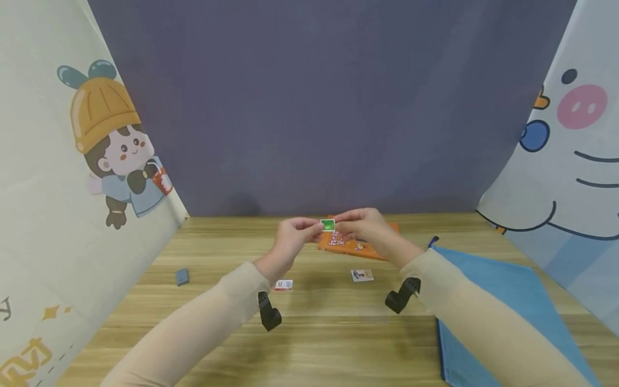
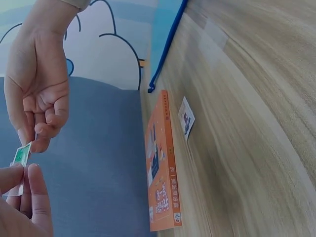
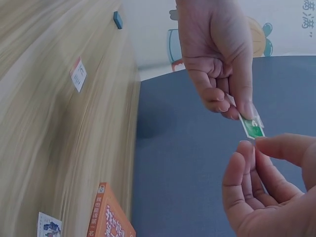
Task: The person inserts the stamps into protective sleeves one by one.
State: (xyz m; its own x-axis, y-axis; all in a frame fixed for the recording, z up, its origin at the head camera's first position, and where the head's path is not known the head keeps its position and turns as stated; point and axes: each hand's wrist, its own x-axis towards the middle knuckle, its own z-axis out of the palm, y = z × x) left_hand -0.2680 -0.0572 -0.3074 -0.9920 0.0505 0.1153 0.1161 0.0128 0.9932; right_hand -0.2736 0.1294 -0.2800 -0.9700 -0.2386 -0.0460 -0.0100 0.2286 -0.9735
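A small green, white-edged stamp [image 1: 328, 225] is held up above the table between both hands. My left hand [image 1: 288, 240] pinches one end with thumb and fingers, and a strip of clear film [image 2: 16, 189] shows by that thumb in the left wrist view. The opposite edge is pinched by the fingertips of my right hand [image 1: 366, 228]. Behind the hands lies an orange book [image 1: 338, 248], partly covered by the right hand in the head view. Nearer on the table are a small picture stamp [image 1: 362, 276] and a white and red stamp-like piece [image 1: 284, 284].
A small blue-grey block [image 1: 182, 277] lies on the left of the wooden table [image 1: 309, 349]. On the right, a blue zip pouch [image 1: 508, 285] lies partly under the right forearm. A faint clear piece [image 2: 213, 42] rests on the tabletop. A dark cloth backdrop [image 1: 309, 107] rises behind.
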